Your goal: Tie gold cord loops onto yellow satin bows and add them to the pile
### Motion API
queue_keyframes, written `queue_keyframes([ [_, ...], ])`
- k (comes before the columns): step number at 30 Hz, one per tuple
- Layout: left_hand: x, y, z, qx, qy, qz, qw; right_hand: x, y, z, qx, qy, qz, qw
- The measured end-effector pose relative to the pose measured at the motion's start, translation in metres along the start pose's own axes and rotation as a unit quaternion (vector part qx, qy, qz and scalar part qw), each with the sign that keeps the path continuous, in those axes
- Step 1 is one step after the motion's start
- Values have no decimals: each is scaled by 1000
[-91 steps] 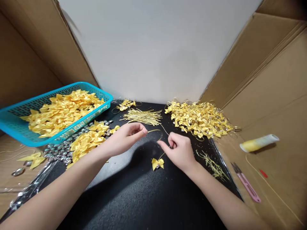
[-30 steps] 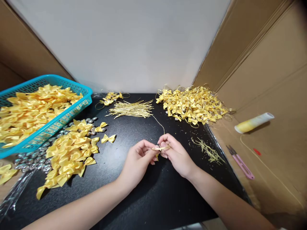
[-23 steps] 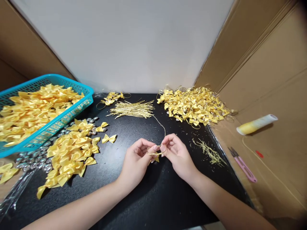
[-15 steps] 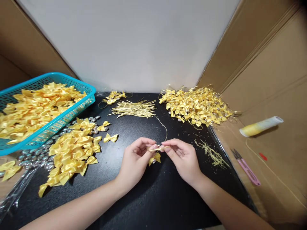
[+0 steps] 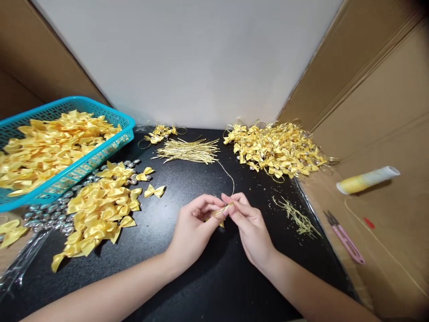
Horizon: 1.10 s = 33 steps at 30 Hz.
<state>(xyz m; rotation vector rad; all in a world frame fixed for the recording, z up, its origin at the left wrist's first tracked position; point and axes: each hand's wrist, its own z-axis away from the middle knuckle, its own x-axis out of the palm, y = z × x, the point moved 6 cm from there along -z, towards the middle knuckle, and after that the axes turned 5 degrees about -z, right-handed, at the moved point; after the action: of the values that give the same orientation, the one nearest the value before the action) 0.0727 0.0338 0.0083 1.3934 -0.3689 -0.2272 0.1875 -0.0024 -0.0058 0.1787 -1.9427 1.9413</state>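
Observation:
My left hand pinches a gold cord between thumb and fingers above the middle of the table. Close against it, my right hand is closed on the same cord, its fingertips touching those of the left. A yellow ribbon bow shows only in part below the fingers, mostly hidden by them. Behind the hands lies a bundle of gold cords, with one strand curving from it toward my right fingertips. Left of my left hand, a single yellow bow rests on the table, beside a heap of loose bows.
At the left stands a blue basket of yellow bows, with silvery beads beside it. Finished-looking looped bows are piled at the back right. Cord scraps, pink snips and a yellow-white tube lie to the right.
My hands have drawn closer together, the right one shifting inward and turning. The cord between them now slants upward to the right, and less of the bow shows below.

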Motion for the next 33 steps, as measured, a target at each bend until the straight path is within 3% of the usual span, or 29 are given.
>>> queue_keyframes([
  [6, 2, -2, 1, -11, -21, 24, 999, 1, 8, 4, 40, 24, -64, 997],
  [13, 0, -3, -3, 7, -21, 7, 1000, 0, 8, 0, 22, 31, -32, 999],
  [16, -4, -1, -4, 30, -12, -18, 999, -4, -11, -1, -67, 37, 86, 993],
  [19, -8, 5, -3, 68, -5, -85, 994, -3, -40, 4, -205, 41, 252, 945],
  [21, -9, 7, -2, 84, -3, -121, 989, 0, -50, 6, -246, 31, 302, 921],
  [23, -10, 8, -2, 84, 3, -122, 989, -1, -50, 5, -222, 29, 281, 933],
  [27, -10, 5, -4, 62, 16, -77, 995, -10, -31, 0, -103, 71, 127, 984],
  [33, -12, 2, -3, 61, 35, -58, 996, -14, -9, -1, -11, 102, -13, 995],
])
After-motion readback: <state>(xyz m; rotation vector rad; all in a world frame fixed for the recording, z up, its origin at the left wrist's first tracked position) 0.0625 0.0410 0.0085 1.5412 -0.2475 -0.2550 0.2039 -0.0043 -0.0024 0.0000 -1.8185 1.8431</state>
